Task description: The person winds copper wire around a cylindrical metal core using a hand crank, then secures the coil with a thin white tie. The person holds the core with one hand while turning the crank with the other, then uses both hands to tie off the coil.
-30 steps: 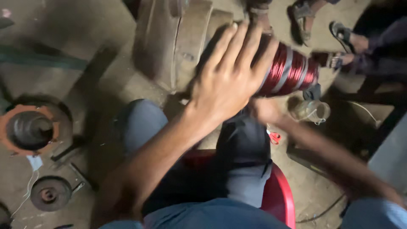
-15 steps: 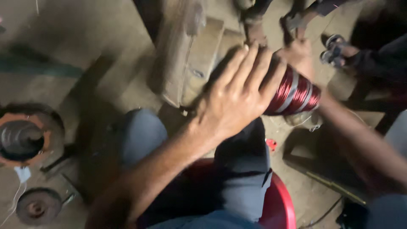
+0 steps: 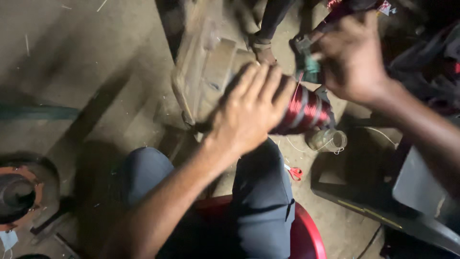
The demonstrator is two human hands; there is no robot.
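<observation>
Head view, the only view on record. The left hand (image 3: 249, 112) is lying flat over the near end of a coil of red enamelled wire (image 3: 306, 111), fingers extended and close together, pressing on the coil rather than curling round it. The coil is sitting above the person's right knee (image 3: 261, 177), in front of a worn wooden block (image 3: 206, 72) standing on the dusty floor (image 3: 86, 72).

The right hand (image 3: 352, 57) is hovering above and just beyond the far end of the coil, fingers closing round a small dark tool with a greenish part (image 3: 309, 62). The picture is blurring here, so the tool's kind cannot be told. A thin red strand is running from the coil up towards that hand.

Just beside the coil, on the floor, a small clear glass jar (image 3: 328, 140) is lying with a pale thread trailing from it. A pair of small red-handled scissors (image 3: 294, 172) is lying near the knee. The person is sitting on a red plastic stool (image 3: 306, 235). At the left edge, well apart from both hands, a round orange-rimmed metal part (image 3: 19, 194) is resting on the floor. Another person's foot (image 3: 263, 50) is showing behind the block.
</observation>
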